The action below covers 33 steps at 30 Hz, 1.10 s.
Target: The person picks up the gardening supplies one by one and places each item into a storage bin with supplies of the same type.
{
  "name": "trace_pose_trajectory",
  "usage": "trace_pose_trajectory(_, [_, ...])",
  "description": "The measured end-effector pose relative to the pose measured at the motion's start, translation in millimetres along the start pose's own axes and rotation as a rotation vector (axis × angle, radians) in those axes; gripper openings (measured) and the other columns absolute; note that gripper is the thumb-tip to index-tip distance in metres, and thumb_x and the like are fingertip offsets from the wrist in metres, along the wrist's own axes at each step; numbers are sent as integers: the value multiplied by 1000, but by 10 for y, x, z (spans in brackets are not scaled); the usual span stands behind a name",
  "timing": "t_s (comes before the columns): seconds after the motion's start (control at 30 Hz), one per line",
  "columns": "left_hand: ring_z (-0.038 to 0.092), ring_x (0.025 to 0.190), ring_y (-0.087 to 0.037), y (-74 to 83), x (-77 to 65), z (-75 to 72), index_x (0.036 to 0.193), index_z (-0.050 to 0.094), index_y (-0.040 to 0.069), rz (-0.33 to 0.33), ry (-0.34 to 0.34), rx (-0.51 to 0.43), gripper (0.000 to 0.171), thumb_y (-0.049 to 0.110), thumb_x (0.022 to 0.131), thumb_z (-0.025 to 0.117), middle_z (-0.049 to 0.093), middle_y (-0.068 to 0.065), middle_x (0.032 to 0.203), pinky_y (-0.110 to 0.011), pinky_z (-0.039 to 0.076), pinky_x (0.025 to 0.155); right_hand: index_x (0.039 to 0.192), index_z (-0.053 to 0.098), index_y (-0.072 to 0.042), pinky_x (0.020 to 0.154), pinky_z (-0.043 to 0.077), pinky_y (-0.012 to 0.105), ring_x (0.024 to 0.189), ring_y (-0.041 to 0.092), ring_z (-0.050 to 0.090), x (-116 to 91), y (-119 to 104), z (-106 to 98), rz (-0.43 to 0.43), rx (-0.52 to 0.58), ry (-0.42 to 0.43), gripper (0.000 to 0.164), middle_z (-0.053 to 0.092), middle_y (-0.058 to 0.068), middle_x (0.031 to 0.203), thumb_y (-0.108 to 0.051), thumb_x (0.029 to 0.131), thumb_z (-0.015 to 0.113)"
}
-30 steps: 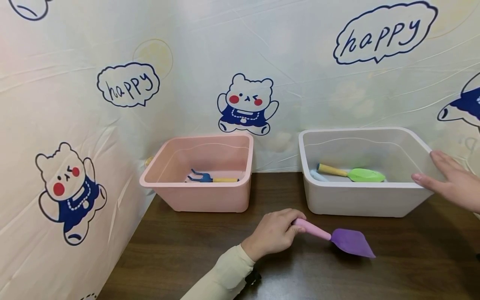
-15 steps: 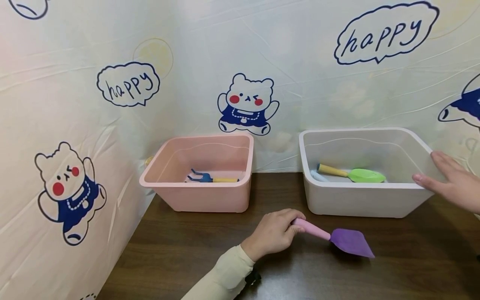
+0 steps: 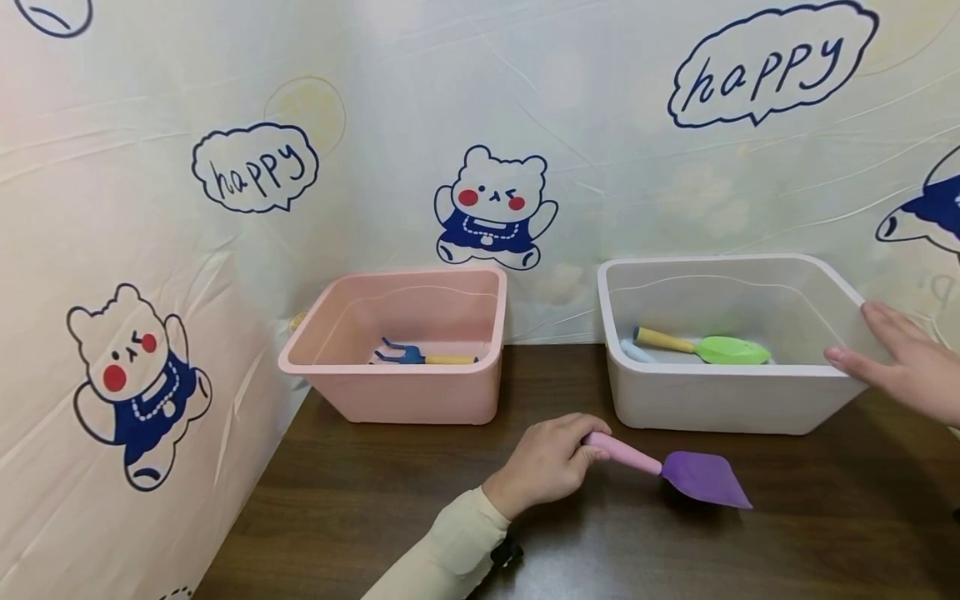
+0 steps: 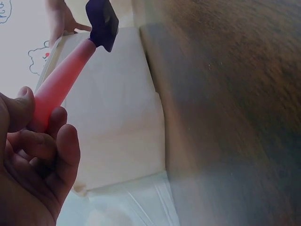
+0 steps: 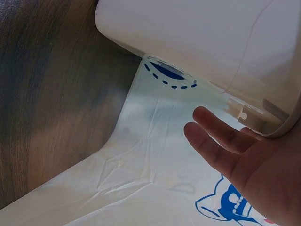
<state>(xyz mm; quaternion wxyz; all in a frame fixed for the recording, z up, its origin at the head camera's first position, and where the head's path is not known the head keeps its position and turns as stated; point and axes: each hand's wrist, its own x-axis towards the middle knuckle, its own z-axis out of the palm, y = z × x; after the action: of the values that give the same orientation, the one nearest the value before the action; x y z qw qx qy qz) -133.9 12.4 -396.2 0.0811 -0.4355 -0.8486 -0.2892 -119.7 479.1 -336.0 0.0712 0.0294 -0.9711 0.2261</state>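
My left hand [image 3: 538, 467] pinches the end of the pink handle of a toy shovel [image 3: 705, 479] between thumb and fingers. Its purple blade points right, held low over the table in front of the white bin [image 3: 712, 404]. In the left wrist view the handle [image 4: 61, 80] comes up out of the curled fingers. With fingers straight, my right hand [image 3: 911, 367] rests at the right rim of the white bin; the right wrist view shows those fingers [image 5: 216, 150] extended below the rim. Inside that bin lie a green trowel [image 3: 731, 351] with a yellow handle and a light blue piece [image 3: 636, 351], partly hidden.
A pink bin [image 3: 420, 396] stands left of the white one, holding a blue toy rake [image 3: 411, 356] with a yellow handle. Behind both bins hangs a printed curtain [image 3: 360, 208], which also runs along the left side of the dark wooden table [image 3: 360, 492].
The left hand and the shovel have risen very slightly. My right hand and both bins stay where they were.
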Motion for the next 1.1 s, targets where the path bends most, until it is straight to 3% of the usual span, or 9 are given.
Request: trace_pose_trajectory(1.1, [54,81,0,-50,13,4,113,69,16,-2,28,2,20,30,99,66,67,8,102,-16,46,75,153,-4,12,112,-11,65,144,55,-12,-8,-23,-2,9,10,1,92,-9,39,157,-41,103,52])
